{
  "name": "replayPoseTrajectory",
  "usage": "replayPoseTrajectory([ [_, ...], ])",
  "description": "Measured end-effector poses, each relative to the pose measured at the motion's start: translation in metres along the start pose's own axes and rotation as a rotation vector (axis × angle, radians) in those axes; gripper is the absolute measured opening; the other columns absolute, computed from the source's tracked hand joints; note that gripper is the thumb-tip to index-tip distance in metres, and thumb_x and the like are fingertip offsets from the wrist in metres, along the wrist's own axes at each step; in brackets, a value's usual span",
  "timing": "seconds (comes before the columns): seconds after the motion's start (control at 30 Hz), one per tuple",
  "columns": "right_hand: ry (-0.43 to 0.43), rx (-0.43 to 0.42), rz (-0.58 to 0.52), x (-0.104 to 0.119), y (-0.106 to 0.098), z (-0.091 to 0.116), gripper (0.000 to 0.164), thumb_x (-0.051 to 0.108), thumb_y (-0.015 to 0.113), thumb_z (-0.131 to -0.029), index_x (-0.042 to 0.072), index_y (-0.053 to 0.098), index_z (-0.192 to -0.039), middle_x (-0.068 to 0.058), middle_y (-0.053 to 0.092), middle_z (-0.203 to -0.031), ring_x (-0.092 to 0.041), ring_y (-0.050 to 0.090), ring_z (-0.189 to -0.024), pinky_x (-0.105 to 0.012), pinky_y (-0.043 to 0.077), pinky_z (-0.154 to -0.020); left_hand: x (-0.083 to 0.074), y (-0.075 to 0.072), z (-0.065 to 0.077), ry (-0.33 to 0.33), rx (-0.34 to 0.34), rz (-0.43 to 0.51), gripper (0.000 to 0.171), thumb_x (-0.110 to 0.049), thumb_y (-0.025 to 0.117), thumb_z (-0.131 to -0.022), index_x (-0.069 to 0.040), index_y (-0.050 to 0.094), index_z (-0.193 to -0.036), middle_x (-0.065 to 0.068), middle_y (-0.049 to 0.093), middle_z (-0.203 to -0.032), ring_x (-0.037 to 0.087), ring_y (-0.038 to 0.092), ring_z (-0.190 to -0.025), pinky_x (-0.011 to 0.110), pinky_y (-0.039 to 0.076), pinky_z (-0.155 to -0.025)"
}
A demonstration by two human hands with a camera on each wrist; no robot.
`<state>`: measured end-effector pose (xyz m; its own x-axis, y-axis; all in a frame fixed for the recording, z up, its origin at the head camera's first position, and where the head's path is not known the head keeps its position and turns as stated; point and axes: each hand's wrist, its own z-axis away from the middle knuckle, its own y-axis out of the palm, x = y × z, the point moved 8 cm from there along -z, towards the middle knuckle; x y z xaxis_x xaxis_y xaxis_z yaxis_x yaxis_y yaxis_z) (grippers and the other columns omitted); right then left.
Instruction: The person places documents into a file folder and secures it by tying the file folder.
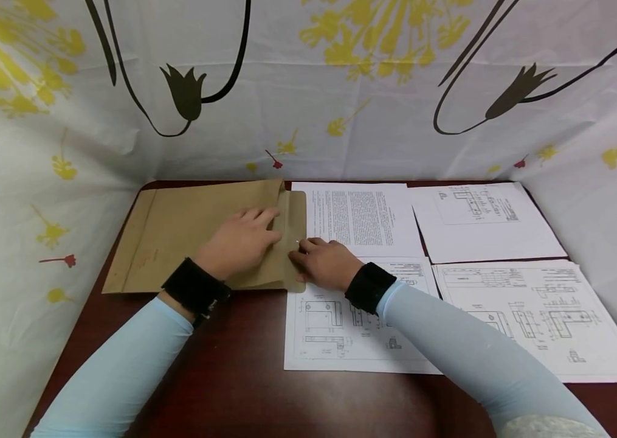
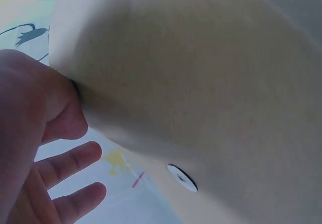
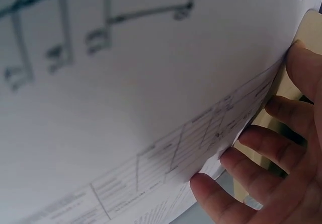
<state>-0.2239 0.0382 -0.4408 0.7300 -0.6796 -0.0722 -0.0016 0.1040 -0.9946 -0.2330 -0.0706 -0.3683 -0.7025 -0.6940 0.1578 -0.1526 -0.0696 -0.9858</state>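
Observation:
A large brown paper envelope (image 1: 193, 213) lies on the table with its narrow flap (image 1: 295, 213) folded out to the right. My left hand (image 1: 242, 240) rests palm down on it near the flap, fingers extended. In the left wrist view, a white round button (image 2: 182, 177) shows on the brown surface beside the left hand (image 2: 45, 128). My right hand (image 1: 327, 263) touches the flap's right edge with loosely bent fingers. The right wrist view shows the right hand (image 3: 282, 148) with its fingertips apart, close to the brown edge and a printed sheet; no pinched thing is visible.
Right of the envelope lie a text sheet (image 1: 360, 213), a drawing sheet (image 1: 363, 347) partly under the right hand, and two more drawing sheets (image 1: 489, 237) (image 1: 538, 359). The dark red table (image 1: 242, 377) is bordered by a patterned white curtain (image 1: 341, 146) behind and at both sides.

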Motion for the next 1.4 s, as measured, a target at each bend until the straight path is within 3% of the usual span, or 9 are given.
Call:
replayPoseTrajectory([
  [0.27,-0.004,0.004,-0.008,0.001,-0.002,0.000,0.053,0.048,0.058,-0.099,0.018,0.055,-0.143,-0.007,0.059,-0.126,-0.025,0.060,-0.118,-0.039,0.058,-0.077,0.003,0.019,0.003,-0.026,0.016,0.035,0.020,-0.011,0.053,-0.102,-0.015,0.069,-0.113,0.017,0.047,-0.145,0.038,0.053,-0.125,0.053,0.047,-0.102],
  [0.43,-0.005,0.000,-0.009,0.001,-0.002,0.001,0.053,0.047,0.058,-0.100,0.017,0.056,-0.143,-0.007,0.059,-0.124,-0.026,0.060,-0.118,-0.040,0.058,-0.075,0.003,0.037,0.004,-0.066,0.071,0.103,0.023,-0.017,0.053,-0.102,-0.018,0.068,-0.118,0.017,0.046,-0.148,0.039,0.052,-0.128,0.054,0.046,-0.104],
  [0.6,0.003,0.010,-0.007,-0.001,0.001,0.000,0.054,0.048,0.057,-0.100,0.019,0.054,-0.145,-0.006,0.059,-0.124,-0.025,0.059,-0.119,-0.040,0.058,-0.077,0.005,0.054,0.006,-0.100,0.131,0.241,0.041,-0.018,0.055,-0.098,-0.022,0.059,-0.138,0.017,0.041,-0.153,0.040,0.050,-0.132,0.055,0.044,-0.106],
  [0.73,0.005,0.016,-0.014,-0.001,0.002,0.000,0.055,0.049,0.058,-0.099,0.019,0.053,-0.145,-0.005,0.059,-0.124,-0.025,0.059,-0.121,-0.039,0.058,-0.079,0.010,0.062,0.011,-0.149,0.157,0.317,0.057,-0.022,0.058,-0.095,-0.014,0.044,-0.150,0.018,0.042,-0.152,0.042,0.049,-0.133,0.055,0.042,-0.108],
  [0.87,0.001,0.022,-0.015,-0.001,0.003,0.000,0.056,0.050,0.058,-0.099,0.020,0.053,-0.145,-0.004,0.058,-0.126,-0.024,0.058,-0.123,-0.038,0.058,-0.080,0.016,0.070,0.019,-0.211,0.206,0.350,0.062,-0.026,0.057,-0.095,-0.008,0.040,-0.151,0.021,0.041,-0.152,0.043,0.042,-0.138,0.056,0.039,-0.111],
  [1.03,0.001,0.023,-0.006,-0.002,0.005,0.000,0.056,0.052,0.057,-0.099,0.021,0.053,-0.146,-0.004,0.058,-0.127,-0.024,0.057,-0.123,-0.037,0.058,-0.079,0.017,0.083,0.026,-0.237,0.300,0.378,0.063,-0.030,0.056,-0.094,-0.011,0.040,-0.152,0.021,0.037,-0.156,0.044,0.034,-0.143,0.057,0.035,-0.113],
  [1.4,0.009,0.024,0.008,-0.001,0.006,0.000,0.056,0.051,0.056,-0.099,0.022,0.053,-0.146,-0.003,0.059,-0.127,-0.022,0.058,-0.122,-0.036,0.057,-0.079,0.016,0.090,0.025,-0.235,0.303,0.391,0.063,-0.028,0.060,-0.094,-0.010,0.041,-0.151,0.021,0.034,-0.156,0.043,0.032,-0.143,0.059,0.040,-0.108],
])
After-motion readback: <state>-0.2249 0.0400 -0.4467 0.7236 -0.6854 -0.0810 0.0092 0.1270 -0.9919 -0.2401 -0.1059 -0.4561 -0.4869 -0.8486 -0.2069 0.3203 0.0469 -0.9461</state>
